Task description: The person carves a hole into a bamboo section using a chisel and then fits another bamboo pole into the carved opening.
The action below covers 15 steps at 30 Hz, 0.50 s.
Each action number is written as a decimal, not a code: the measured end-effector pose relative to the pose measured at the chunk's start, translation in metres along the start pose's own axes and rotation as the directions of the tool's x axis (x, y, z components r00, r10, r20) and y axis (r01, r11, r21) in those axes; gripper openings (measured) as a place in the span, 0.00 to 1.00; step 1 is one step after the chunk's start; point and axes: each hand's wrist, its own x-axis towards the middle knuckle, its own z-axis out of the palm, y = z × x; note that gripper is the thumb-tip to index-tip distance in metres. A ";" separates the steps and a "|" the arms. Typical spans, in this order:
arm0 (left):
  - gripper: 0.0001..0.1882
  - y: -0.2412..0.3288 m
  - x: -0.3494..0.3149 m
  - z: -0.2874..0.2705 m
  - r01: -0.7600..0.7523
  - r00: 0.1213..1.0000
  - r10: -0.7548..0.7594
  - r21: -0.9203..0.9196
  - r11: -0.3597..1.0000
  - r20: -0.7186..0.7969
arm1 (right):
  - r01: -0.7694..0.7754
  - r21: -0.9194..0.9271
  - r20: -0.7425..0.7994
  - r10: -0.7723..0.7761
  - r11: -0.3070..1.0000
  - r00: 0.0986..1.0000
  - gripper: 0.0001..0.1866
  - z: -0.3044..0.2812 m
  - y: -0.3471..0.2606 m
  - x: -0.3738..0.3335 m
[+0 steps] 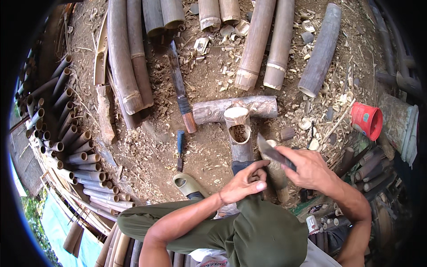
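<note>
My right hand [307,167] is closed on a knife [275,153], its blade angled up and left. My left hand [243,183] is beside it, fingers bent and thumb apart from the forefinger, with nothing visible in it. Just beyond the left hand, a bamboo tube [241,150] with a cut-out opening near its far end rests on a short log [209,110]. Dark cloth covers the tube's near part. Another bamboo piece [279,181] stands beneath the knife, partly hidden by my right hand.
A long machete [178,80] and a blue-handled tool [180,144] lie on the chip-strewn ground to the left. Thick bamboo poles [122,53] lie ahead, and a loose one [320,51] at right. A red bucket [367,121] sits far right. Stacked bamboo [84,167] lines the left.
</note>
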 end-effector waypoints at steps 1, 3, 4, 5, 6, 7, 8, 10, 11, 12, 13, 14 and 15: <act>0.42 -0.017 0.015 0.002 -0.049 0.999 0.048 -0.116 0.992 -0.014 | 0.102 -0.167 0.071 -0.091 0.981 0.993 0.27 -0.002 -0.004 0.012; 0.32 -0.035 0.046 0.014 -0.158 0.982 0.107 -0.375 0.913 -0.154 | 0.120 -0.310 0.236 -0.046 0.943 0.971 0.27 -0.002 -0.010 0.045; 0.28 -0.027 0.058 0.023 -0.227 0.957 0.093 -0.507 0.832 -0.275 | 0.137 -0.371 0.318 -0.013 0.918 0.948 0.27 0.000 -0.010 0.059; 0.24 -0.013 0.069 0.025 -0.182 0.941 -0.064 -0.660 0.729 -0.331 | 0.183 -0.440 0.297 -0.050 0.879 0.954 0.19 -0.001 -0.006 0.068; 0.24 -0.014 0.074 0.021 -0.169 0.948 -0.084 -0.708 0.686 -0.307 | 0.236 -0.446 0.371 -0.061 0.863 0.927 0.15 -0.004 -0.008 0.079; 0.24 -0.015 0.079 0.016 -0.159 0.954 -0.094 -0.748 0.644 -0.284 | 0.292 -0.451 0.437 -0.076 0.844 0.896 0.12 -0.012 -0.012 0.091; 0.24 -0.016 0.083 0.012 -0.148 0.960 -0.102 -0.786 0.600 -0.259 | 0.347 -0.451 0.501 -0.088 0.823 0.861 0.09 -0.016 -0.011 0.101; 0.20 0.002 0.084 0.022 -0.176 0.905 -0.237 -0.818 0.548 -0.353 | 0.333 -0.264 0.558 -0.139 0.905 0.819 0.07 -0.016 0.001 0.114; 0.20 -0.005 0.082 0.016 -0.181 0.920 -0.203 -0.820 0.543 -0.337 | 0.281 -0.192 0.593 -0.117 0.940 0.797 0.09 -0.017 0.005 0.121; 0.19 -0.003 0.080 0.013 -0.190 0.932 -0.163 -0.821 0.538 -0.323 | 0.227 -0.123 0.628 -0.101 0.966 0.771 0.12 -0.018 0.007 0.124; 0.17 -0.001 0.079 0.015 -0.211 0.886 -0.234 -0.798 0.565 -0.400 | 0.182 -0.153 0.639 -0.043 0.971 0.768 0.12 -0.013 0.009 0.123; 0.17 0.001 0.076 0.014 -0.189 0.865 -0.252 -0.747 0.638 -0.434 | 0.126 -0.107 0.603 -0.036 0.986 0.797 0.12 -0.007 0.011 0.118; 0.17 0.003 0.071 0.012 -0.161 0.843 -0.265 -0.690 0.706 -0.468 | 0.070 -0.058 0.563 -0.025 0.996 0.826 0.12 0.000 0.011 0.110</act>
